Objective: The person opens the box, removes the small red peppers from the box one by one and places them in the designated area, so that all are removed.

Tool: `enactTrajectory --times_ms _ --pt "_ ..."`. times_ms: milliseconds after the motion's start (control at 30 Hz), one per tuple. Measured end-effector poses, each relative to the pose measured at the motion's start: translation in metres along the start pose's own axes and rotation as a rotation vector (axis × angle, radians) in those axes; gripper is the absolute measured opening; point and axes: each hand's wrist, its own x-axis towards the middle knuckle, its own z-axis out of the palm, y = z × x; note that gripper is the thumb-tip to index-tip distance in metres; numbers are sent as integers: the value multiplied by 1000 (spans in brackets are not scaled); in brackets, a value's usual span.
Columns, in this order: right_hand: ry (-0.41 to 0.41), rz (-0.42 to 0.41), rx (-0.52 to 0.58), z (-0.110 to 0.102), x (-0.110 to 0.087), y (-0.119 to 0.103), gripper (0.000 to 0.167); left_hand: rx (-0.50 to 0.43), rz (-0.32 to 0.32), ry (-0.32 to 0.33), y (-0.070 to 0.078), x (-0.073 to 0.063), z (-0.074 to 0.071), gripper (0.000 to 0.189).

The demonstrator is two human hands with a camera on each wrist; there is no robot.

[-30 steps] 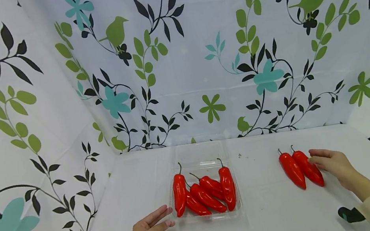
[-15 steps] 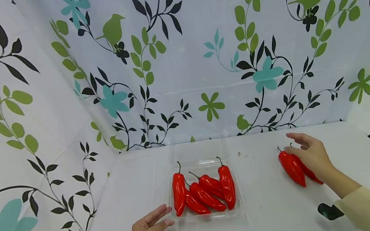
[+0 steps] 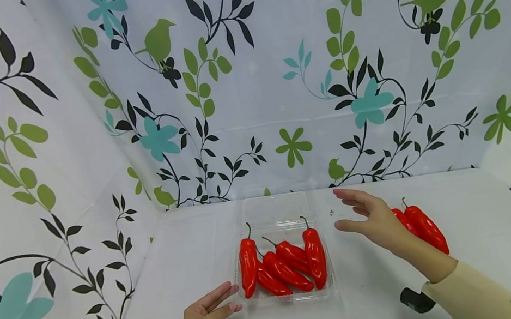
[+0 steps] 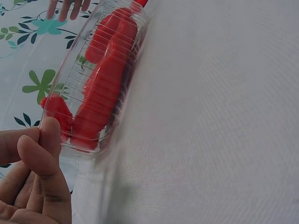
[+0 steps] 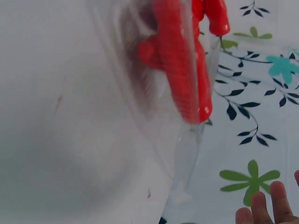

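A clear plastic clamshell box (image 3: 301,297) holds several glossy red chili peppers (image 3: 286,272), some with dark curved stems. Beside its left wall is my left hand (image 3: 206,315), fingers extended, with fingertips at the box's edge. The left wrist view shows a fingertip (image 4: 50,133) right at the box's lower corner. My right hand (image 3: 371,219) is raised between the box and two more red peppers (image 3: 425,228), with thumb and fingers spread and nothing between them. My right forearm partly covers one of that pair. In the right wrist view, only the fingers (image 5: 275,205) show, at the lower corner.
The box's clear lid (image 3: 274,209) lies folded back behind it. Everything stands on a white-covered table (image 3: 375,296). A patterned curtain (image 3: 242,73) with birds and leaves rises along the back and sides. A small black device (image 3: 416,299) sits by my right wrist.
My right hand has moved left from the two loose peppers toward the box, empty, its fingers spreading. The left hand and the peppers have stayed where they were.
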Motion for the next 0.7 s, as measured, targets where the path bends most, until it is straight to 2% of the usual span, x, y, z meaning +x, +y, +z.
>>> enactTrajectory --times_ms 233,500,700 --pt "-67 16 243 23 4 -27 76 -1 -3 1 1 0 0 49" --pt "-122 159 536 45 10 -45 75 -10 -9 7 -1 1 -1 49" --pt "-132 213 644 62 10 -48 71 -8 -6 -12 -1 1 -2 49"
